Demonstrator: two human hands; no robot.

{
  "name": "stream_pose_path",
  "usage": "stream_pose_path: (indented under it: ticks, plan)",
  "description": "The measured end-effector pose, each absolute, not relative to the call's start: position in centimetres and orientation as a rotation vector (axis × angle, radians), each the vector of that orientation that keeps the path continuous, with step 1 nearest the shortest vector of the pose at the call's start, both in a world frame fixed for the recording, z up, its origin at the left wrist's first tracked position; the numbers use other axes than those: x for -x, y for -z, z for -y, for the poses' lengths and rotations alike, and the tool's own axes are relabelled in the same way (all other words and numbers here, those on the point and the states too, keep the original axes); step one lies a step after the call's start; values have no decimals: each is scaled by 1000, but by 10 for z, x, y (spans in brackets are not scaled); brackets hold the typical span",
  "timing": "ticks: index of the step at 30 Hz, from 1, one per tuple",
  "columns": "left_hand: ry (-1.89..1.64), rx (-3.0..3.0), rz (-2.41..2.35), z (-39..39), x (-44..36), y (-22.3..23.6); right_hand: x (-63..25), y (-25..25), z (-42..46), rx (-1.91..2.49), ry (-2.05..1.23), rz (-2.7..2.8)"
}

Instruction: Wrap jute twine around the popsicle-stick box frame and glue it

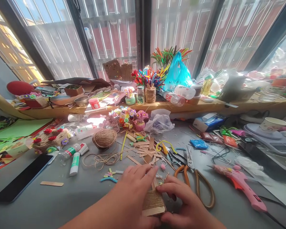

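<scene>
A small craft-stick piece wrapped in brown twine (pixel 153 200) is low in the middle of the head view, with a pale wooden strip along its near edge. My left hand (pixel 133 190) is closed on its left side, its fingers reaching over the far end. My right hand (pixel 181 198) grips the right side, index fingertip on the twine and thumb at the near corner. Part of the piece is hidden under both hands. Just beyond lie loose wooden sticks (pixel 145 148) and scissors (pixel 190 159). A twine ball (pixel 104 139) sits farther left, its loose strand trailing toward my left hand.
At right lies a pink hot glue gun (pixel 243 186) with its cable. A phone (pixel 22 178), a glue stick (pixel 75 163) and a single wooden stick (pixel 51 183) lie at left. Behind, a cluttered ledge (pixel 124 107) runs below the windows. A kitchen scale (pixel 274 140) carries a paper cup.
</scene>
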State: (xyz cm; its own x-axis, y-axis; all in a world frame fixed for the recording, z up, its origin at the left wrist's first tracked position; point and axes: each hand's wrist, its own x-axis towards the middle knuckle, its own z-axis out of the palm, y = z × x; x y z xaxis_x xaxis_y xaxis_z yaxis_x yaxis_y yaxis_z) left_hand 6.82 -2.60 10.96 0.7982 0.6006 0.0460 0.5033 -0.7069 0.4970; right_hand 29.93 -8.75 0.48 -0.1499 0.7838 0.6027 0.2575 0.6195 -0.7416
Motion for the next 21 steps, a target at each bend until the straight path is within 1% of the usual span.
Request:
stream_pose_path:
  ticks: [3, 5, 9, 12, 15, 21]
  plan:
    - [-374, -2447, -852, 25, -60, -109, -302, -4, 88, 870, -559, 1698]
    - [-473, -2381, -844, 25, -52, -100, -304, -6, 88, 852, -542, 1690]
    - [-685, -2204, -776, 29, -39, -61, -307, -16, 89, 782, -579, 1710]
    - [-753, -2070, -682, 28, -33, -27, -310, -20, 90, 840, -574, 1675]
    - [-819, -2069, -575, 26, -29, -6, -310, -19, 89, 906, -525, 1592]
    - [-772, -2024, -661, 27, -22, -8, -304, -15, 90, 966, -460, 1597]
